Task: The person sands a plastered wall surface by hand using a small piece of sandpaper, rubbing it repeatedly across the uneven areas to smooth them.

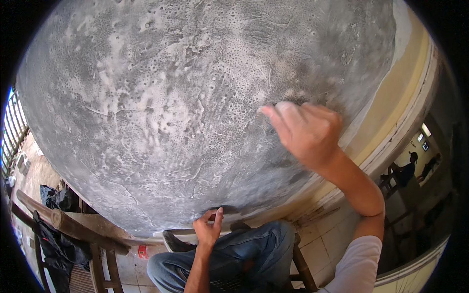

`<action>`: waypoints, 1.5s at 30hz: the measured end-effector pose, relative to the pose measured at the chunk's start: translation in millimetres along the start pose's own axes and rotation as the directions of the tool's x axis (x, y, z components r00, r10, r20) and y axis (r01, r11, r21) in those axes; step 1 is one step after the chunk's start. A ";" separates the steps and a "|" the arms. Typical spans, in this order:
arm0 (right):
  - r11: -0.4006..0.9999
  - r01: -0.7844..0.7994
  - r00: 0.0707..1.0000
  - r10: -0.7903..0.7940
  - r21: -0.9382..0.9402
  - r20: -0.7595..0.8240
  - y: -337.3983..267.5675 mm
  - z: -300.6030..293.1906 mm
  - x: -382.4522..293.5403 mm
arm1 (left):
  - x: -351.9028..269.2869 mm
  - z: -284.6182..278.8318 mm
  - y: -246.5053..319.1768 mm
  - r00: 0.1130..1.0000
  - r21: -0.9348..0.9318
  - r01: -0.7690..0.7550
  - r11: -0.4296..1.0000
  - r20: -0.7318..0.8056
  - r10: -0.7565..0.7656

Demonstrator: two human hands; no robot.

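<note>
A wall (165,110) with grey, pitted plaster fills most of the view, marked with pale patches, fine cracks and scratches. My right hand (307,128) is at its right part, fingers curled in, thumb pointing left. Motion blurs this hand, and whatever lies under the fingers is hidden. Low at the wall's foot, above my lap, is my left hand (209,225). Its fingers are loosely bent, with the thumb raised apart from them and nothing visible between. Below it are my knees in blue jeans (249,249).
At right, a yellow-painted strip (399,102) borders a dark opening, where a person (405,168) sits inside. A wooden chair (69,223) with black plastic bags (60,197) stands at left. A small red object (142,251) lies on the tiled floor (315,249).
</note>
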State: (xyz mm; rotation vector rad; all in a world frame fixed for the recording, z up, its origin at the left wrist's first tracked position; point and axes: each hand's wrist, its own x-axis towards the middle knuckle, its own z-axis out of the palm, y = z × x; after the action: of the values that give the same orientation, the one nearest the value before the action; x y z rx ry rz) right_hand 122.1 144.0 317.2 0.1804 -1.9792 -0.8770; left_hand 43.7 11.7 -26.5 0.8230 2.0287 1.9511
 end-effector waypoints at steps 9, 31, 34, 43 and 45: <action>0.993 -0.038 0.999 0.039 0.110 -0.003 -2.0 -1.1 -3.3 | 0.0 1.7 -8.0 1.000 0.011 -0.027 1.000 -0.005 0.027; 0.987 0.081 0.991 -0.095 0.141 0.095 -1.7 -8.0 8.1 | -0.8 0.2 -2.7 1.000 0.028 -0.015 0.999 -0.010 0.016; 0.994 0.045 0.995 -0.054 0.097 0.083 8.2 -10.3 11.3 | 0.9 0.8 -4.4 0.999 0.030 -0.039 0.999 -0.017 0.039; 0.991 0.016 0.999 -0.022 0.131 0.050 10.0 -2.1 4.5 | -1.2 1.8 -1.8 1.000 -0.021 0.000 1.000 -0.005 0.000; 0.985 0.021 0.998 -0.030 0.170 0.055 4.2 0.6 0.9 | -0.3 1.2 -3.0 1.000 -0.025 -0.002 1.000 -0.005 0.002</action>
State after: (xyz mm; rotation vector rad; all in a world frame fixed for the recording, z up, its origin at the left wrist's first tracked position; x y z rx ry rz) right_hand 122.1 147.0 320.3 0.2817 -2.1095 -0.7368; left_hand 43.9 12.7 -29.5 0.8158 2.0023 1.9775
